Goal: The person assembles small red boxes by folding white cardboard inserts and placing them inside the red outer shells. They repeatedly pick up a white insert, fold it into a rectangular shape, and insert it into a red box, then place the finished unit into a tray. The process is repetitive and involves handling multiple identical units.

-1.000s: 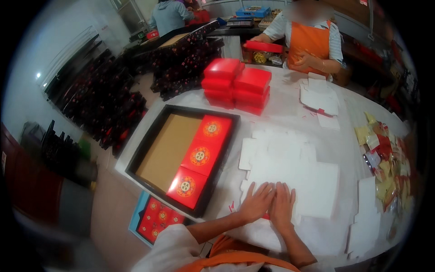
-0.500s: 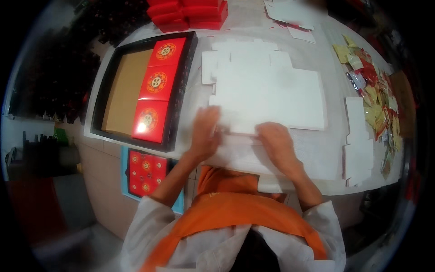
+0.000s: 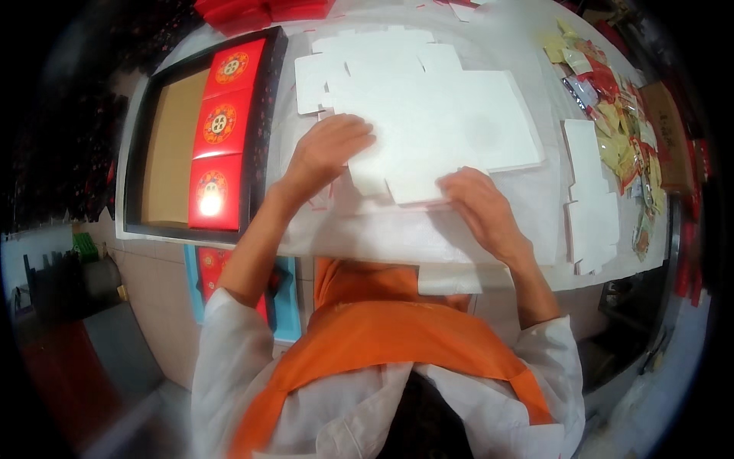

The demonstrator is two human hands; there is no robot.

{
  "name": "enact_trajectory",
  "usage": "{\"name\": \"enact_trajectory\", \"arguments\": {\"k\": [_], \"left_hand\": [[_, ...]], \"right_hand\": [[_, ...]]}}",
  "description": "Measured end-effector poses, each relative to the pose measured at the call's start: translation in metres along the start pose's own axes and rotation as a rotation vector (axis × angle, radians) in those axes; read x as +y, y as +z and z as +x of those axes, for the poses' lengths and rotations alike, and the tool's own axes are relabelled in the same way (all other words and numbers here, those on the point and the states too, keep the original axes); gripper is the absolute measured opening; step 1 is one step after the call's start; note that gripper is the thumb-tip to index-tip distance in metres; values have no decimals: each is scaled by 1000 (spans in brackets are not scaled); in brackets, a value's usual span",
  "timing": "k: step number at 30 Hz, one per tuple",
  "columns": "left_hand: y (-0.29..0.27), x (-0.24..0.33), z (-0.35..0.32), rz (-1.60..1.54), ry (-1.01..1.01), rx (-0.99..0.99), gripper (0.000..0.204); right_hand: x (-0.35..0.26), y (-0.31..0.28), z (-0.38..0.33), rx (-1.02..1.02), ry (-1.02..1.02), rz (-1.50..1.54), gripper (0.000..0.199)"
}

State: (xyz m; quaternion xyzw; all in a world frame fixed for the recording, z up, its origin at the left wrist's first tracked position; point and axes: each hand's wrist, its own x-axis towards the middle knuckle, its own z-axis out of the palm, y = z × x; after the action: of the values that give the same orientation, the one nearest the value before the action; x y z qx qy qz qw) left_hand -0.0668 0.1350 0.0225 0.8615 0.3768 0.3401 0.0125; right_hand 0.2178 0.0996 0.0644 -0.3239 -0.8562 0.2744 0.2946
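Note:
Flat white cardboard box blanks (image 3: 417, 107), with slots and tabs along their edges, lie stacked on the table in front of me. My left hand (image 3: 334, 145) is bent over the left edge of the stack, fingers together and thumb hidden. At the near edge, my right hand (image 3: 478, 200) grips the cardboard with curled fingers; its thumb is hidden too. To the left stands a black-rimmed tray (image 3: 256, 145), where red square boxes (image 3: 220, 122) with round orange emblems form a column along the right side. The rest of its brown bottom shows.
Small shiny packets (image 3: 612, 122) are heaped at the right, beside a brown carton (image 3: 667, 138). A narrow folded white card piece (image 3: 589, 191) lies nearer. Red boxes (image 3: 260, 11) are stacked at the far side. Below the table's left edge sits a light-blue container (image 3: 287, 298) with a red patterned box.
My left hand has moved forward along the stack's left edge and come down onto it. The near edge of the blanks has tilted slightly; my right hand stays there. The whole view has shifted.

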Motion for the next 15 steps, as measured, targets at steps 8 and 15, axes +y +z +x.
{"name": "enact_trajectory", "arguments": {"k": [8,15], "left_hand": [[-13,-28,27,92,79,121,25],[-60,31,28,464,142,268,21]], "right_hand": [[-8,-31,13,47,-191,-173,11],[-3,-87,31,222,-399,-542,17]]}}
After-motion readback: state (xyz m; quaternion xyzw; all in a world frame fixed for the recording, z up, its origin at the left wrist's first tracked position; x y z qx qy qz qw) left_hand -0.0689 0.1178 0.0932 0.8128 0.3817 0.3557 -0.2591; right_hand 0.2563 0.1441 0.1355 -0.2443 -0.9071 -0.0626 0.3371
